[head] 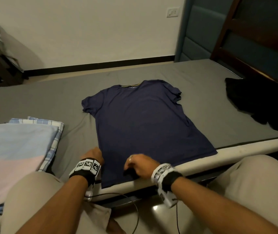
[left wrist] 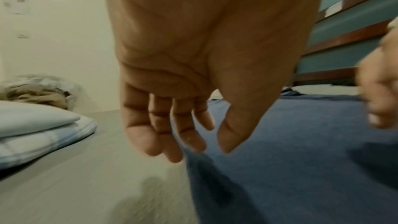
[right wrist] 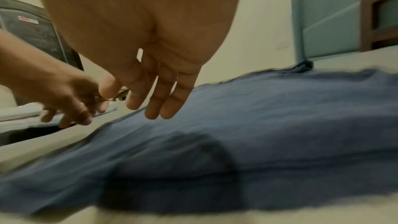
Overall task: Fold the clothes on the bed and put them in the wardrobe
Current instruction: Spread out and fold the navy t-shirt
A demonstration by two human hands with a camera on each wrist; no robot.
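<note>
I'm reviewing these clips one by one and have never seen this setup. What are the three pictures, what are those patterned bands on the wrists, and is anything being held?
No robot here: a person works with bare hands. The big picture comes from a camera on the head, looking down at the bed. The other two come from cameras strapped to each wrist, looking along the fingers; the patterned bands sit on those wrist straps.

On the grey sheet a navy T-shirt lies spread flat, collar away from the person. A stack of folded light-blue and checked cloth sits to the left, and a dark crumpled garment to the far right.

The left hand hangs at the shirt's left edge and the right hand above its hem, fingers loose. Neither has a grip on anything.
</note>
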